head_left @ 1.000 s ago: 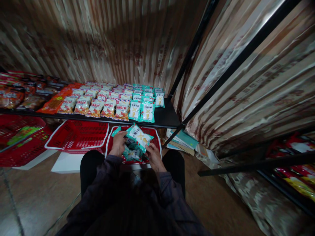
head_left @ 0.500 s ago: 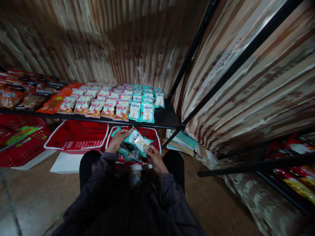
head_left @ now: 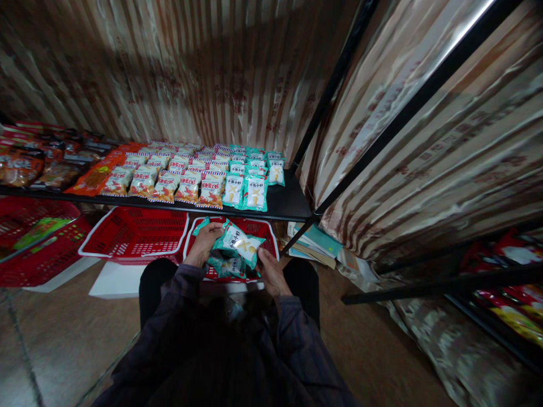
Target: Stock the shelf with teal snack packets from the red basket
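Observation:
Between my hands, over a red basket, is a teal and white snack bag with its printed front facing up. My left hand pinches its upper left end. At the bag's right edge is my right hand, thumb and fingers closed on that side. Beneath the held bag, more teal bags lie in the basket, partly covered. On the black shelf just beyond, several matching teal bags lie in rows at the right end of the goods.
Striped-edge snack bags, an orange bag and dark packets fill the shelf leftward. Two more red baskets sit below it. Books are stacked by the black frame bar; another shelf with packets stands at right.
The held bag has turned slightly, its right end tipping a little lower and its print now angled differently. My right hand has shifted its grip along the bag's right edge.

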`<state>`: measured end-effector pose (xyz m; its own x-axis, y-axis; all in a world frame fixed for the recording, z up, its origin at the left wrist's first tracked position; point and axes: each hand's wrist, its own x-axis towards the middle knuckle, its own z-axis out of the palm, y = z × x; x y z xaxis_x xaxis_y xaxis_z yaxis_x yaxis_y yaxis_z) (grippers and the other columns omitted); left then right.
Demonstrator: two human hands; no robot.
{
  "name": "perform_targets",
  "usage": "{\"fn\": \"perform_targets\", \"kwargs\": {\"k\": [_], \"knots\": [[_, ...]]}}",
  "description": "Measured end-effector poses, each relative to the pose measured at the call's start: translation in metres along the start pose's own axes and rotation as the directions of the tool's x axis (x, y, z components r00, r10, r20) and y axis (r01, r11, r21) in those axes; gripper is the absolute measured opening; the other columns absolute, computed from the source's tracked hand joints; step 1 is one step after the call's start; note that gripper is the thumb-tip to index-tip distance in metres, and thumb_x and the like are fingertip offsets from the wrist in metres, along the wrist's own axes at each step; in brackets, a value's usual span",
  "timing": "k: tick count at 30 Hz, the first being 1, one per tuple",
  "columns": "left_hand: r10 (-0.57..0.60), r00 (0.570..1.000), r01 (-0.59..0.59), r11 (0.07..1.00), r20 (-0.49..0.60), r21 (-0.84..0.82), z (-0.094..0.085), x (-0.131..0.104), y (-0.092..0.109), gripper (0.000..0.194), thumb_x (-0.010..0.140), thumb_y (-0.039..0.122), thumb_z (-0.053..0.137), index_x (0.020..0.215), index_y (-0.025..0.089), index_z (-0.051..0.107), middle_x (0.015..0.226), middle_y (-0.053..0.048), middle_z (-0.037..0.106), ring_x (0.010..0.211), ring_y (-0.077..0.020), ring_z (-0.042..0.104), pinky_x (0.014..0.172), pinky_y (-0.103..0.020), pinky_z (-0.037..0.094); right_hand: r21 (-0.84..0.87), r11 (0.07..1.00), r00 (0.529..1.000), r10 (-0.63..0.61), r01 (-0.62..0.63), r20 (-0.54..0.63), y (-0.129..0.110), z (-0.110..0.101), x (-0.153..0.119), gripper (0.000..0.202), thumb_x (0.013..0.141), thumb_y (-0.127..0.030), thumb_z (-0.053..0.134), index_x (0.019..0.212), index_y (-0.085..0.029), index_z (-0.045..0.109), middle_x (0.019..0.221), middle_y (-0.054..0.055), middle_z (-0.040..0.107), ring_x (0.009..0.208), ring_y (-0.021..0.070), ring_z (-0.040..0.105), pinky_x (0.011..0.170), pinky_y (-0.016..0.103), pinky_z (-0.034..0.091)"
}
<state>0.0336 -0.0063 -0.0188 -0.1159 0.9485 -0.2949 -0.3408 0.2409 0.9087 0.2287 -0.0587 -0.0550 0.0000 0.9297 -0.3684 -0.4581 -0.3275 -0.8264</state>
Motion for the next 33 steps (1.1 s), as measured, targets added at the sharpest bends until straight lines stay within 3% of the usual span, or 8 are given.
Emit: {"fn": "perform_targets", "kwargs": {"k": [6,13,22,27,30,33], "knots": [[-0.003,0.998,0.004,1.0,0.058,-0.014,0.001,-0.003,-0.001,0.027,0.047,0.019,0.073,0.072,0.015,0.064,0.061,0.001,0.061,0.053,-0.0103,0.053,0.052,-0.022,0.039,0.089,0.996,1.0,-0.001,0.002,-0.015,0.003,-0.003,0.005,0.038,0.054,-0.047,0.082,0.078,-0.023,0.065,0.077,-0.003,0.069,0.069,0.0142,0.062,0.055,0.023,0.045],[0.009,1.0,-0.01,1.0,0.03,0.016,0.002,-0.005,0.001,0.026,0.044,0.018,0.073,0.069,0.015,0.064,0.058,0.002,0.059,0.052,-0.0097,0.051,0.05,-0.021,0.037,0.108,0.994,0.997,0.008,0.0,-0.072,0.001,-0.005,0.007,0.038,0.047,-0.039,0.086,0.071,-0.023,0.06,0.066,-0.006,0.061,0.059,0.0086,0.054,0.053,0.019,0.042],[0.086,0.99,-0.081,0.996,-0.112,0.046,0.0,0.0,-0.004,0.027,0.046,0.024,0.075,0.069,0.015,0.063,0.061,0.002,0.06,0.055,-0.0103,0.052,0.055,-0.023,0.039,-0.096,0.982,0.98,-0.175,0.166,-0.095,-0.002,-0.003,0.006,0.039,0.05,-0.043,0.081,0.062,-0.02,0.051,0.046,-0.01,0.043,0.041,0.0044,0.033,0.039,0.018,0.022],[0.136,0.976,-0.123,0.989,-0.167,0.085,0.002,-0.001,-0.002,0.024,0.048,0.025,0.073,0.067,0.015,0.063,0.06,0.003,0.058,0.055,-0.0093,0.049,0.056,-0.022,0.038,-0.13,0.969,0.971,-0.222,0.21,-0.09,-0.007,0.002,0.004,0.039,0.05,-0.041,0.081,0.073,-0.019,0.058,0.05,-0.009,0.053,0.04,0.0047,0.04,0.038,0.017,0.027],[0.141,0.974,-0.125,0.988,-0.178,0.095,0.002,-0.002,-0.001,0.022,0.049,0.024,0.071,0.067,0.015,0.063,0.06,0.003,0.057,0.055,-0.0092,0.048,0.056,-0.023,0.036,-0.159,0.961,0.968,-0.24,0.226,-0.074,-0.01,0.005,0.001,0.037,0.053,-0.041,0.08,0.073,-0.019,0.057,0.046,-0.009,0.052,0.036,0.0044,0.04,0.033,0.016,0.026],[0.142,0.972,-0.122,0.986,-0.186,0.114,0.001,-0.001,-0.002,0.02,0.05,0.024,0.071,0.067,0.016,0.064,0.061,0.003,0.058,0.056,-0.0099,0.049,0.057,-0.023,0.037,-0.125,0.97,0.97,-0.223,0.21,-0.096,-0.011,0.007,0.001,0.04,0.051,-0.042,0.081,0.073,-0.019,0.057,0.049,-0.008,0.056,0.037,0.0063,0.049,0.032,0.014,0.032]]}}
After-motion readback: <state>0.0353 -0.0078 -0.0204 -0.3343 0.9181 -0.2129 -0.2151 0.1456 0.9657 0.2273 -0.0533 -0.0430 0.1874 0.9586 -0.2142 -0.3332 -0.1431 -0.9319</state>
